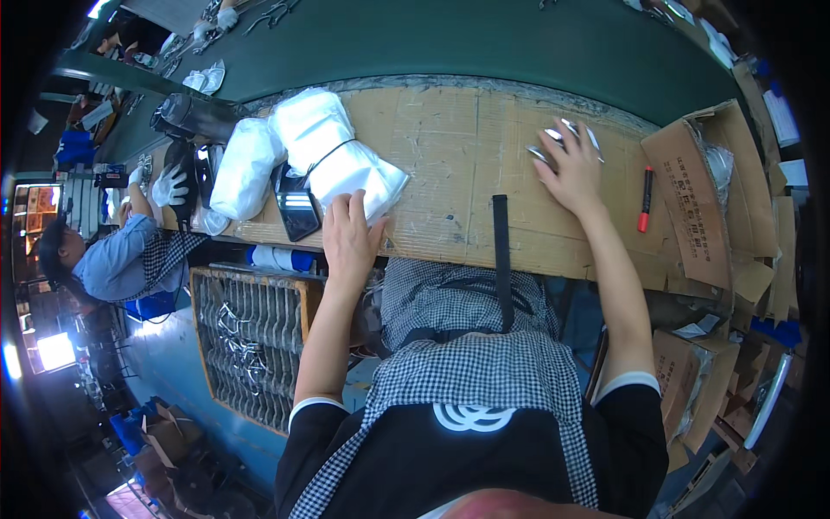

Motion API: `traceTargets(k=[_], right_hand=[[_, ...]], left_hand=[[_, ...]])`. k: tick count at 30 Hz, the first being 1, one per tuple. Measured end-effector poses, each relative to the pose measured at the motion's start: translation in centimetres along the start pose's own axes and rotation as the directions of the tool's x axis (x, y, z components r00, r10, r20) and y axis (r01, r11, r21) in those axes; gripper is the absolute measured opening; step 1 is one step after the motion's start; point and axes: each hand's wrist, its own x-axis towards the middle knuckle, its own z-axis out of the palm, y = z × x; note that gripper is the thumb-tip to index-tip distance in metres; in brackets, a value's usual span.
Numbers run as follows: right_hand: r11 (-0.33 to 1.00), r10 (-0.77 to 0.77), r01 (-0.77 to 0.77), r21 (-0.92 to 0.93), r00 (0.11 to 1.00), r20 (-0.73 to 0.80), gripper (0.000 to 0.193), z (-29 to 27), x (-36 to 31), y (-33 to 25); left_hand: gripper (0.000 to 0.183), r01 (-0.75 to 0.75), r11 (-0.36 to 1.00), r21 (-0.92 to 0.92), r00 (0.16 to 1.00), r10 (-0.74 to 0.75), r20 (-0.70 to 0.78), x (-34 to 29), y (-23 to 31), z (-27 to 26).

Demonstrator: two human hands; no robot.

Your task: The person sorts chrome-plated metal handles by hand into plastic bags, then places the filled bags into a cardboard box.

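My left hand (347, 235) lies at the near edge of a stack of clear-white plastic bags (333, 147) bound by a dark band. Its fingertips touch the bags, with the thumb held apart. My right hand (572, 173) reaches over several shiny metal pieces (566, 131) on the cardboard-covered bench (450, 164). Its fingers are spread over them and partly hide them, so their kind is not clear. A black phone (296, 212) lies beside my left hand, partly under the bags. Another white plastic bundle (246, 169) sits to its left.
A red-and-black marker (646, 199) and an open cardboard box (692, 199) lie to the right. A black strap (501, 251) hangs over the near edge. Beyond runs a green conveyor belt (484, 43). A crate of metal parts (251, 337) stands lower left; a gloved co-worker (121, 255) sits left.
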Motion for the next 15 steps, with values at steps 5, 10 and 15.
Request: traceTargets(k=[5, 10, 15], right_hand=[[0.995, -0.049, 0.042, 0.095, 0.996, 0.074, 0.046, 3.8, 7.2, -6.8], [0.965, -0.196, 0.208, 0.158, 0.976, -0.090, 0.034, 5.2, 9.8, -11.0], [0.934, -0.149, 0.215, 0.284, 0.960, -0.236, 0.020, 3.8, 11.4, -11.4]], left_hand=[[0.030, -0.004, 0.999, 0.043, 0.996, 0.000, 0.091, -0.1, -1.6, 1.8], [0.013, 0.105, 0.992, -0.071, 0.994, -0.107, -0.031, 0.9, -1.8, 1.0], [0.012, 0.093, 0.983, -0.157, 0.977, -0.121, -0.178, 2.7, -0.7, -0.8]])
